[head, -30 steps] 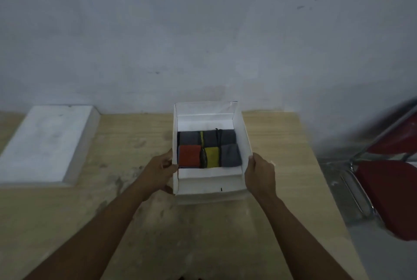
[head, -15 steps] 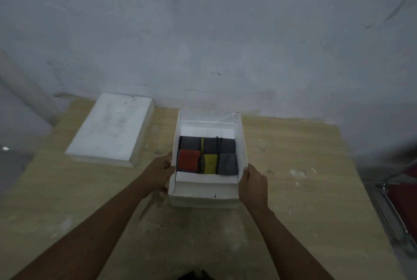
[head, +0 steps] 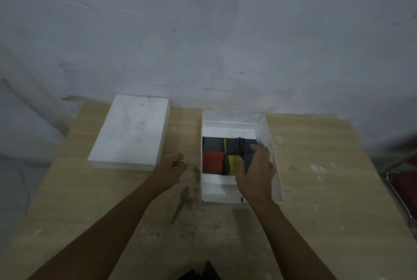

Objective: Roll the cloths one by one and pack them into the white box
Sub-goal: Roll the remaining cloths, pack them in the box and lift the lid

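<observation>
The open white box (head: 268, 144) stands on the wooden table right of centre. Inside lie several rolled cloths: a red roll (head: 213, 162), a yellow roll (head: 234, 164) and dark grey rolls (head: 213, 143) behind them. My right hand (head: 257, 169) reaches into the box and lies over the grey roll at its front right, fingers bent onto it; that roll is mostly hidden. My left hand (head: 172, 170) hovers above the table just left of the box, fingers loosely curled, holding nothing.
The box's white lid (head: 130, 130) lies flat on the table at the back left. A plastered wall runs right behind the table. At the right edge a red chair with a metal frame (head: 404, 180) stands beside the table.
Both hands have let go of the box's sides. My right hand moved into the box onto the front right roll; my left hand drew away to the left. The camera turned left.
</observation>
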### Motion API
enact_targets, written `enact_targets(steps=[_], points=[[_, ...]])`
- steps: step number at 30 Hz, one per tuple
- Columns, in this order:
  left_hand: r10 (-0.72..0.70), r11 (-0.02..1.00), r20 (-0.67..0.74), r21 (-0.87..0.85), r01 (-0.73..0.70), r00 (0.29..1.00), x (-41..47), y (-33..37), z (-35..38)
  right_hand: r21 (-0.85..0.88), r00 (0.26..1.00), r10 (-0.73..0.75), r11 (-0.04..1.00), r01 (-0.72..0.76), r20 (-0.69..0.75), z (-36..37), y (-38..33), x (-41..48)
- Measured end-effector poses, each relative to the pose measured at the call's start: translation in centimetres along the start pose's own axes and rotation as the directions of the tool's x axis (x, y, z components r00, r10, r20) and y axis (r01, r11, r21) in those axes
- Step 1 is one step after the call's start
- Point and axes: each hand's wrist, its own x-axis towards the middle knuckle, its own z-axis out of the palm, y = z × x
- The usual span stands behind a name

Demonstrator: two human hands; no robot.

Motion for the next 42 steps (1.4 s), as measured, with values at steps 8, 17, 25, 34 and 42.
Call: enact_targets(steps=[8,17,25,34,42], points=[[-0.061,0.997,-0.294,-0.055,0.047,0.954,1.7,-4.8,-10.1,0.293,0.895,-0.262,0.943,0.157,0.361,7.5,-12.5,-0.7],[-0.121,0.991,-0.530,-0.022,0.129,0.839,4.6,-10.4,-16.4,0.145,0.728,0.067,0.963,-0.225,0.682,16.0,-16.4,0.7],[-0.253,0.967,-0.418,-0.090,0.238,0.873,5.7,-12.4,-17.5,0.190,0.666,0.199,0.866,-0.463,0.719,19.1,-16.2,1.7],[-0.188,0.948,-0.562,-0.319,-0.002,0.806,3.0,-9.7,-16.6,0.394,0.768,0.124,0.800,-0.452,0.629,16.2,-16.8,2.4],[-0.138,0.876,-0.623,-0.440,-0.200,0.770,-0.7,-4.2,-12.2,0.576,0.883,0.029,0.748,-0.330,0.468,7.5,-14.6,1.9]])
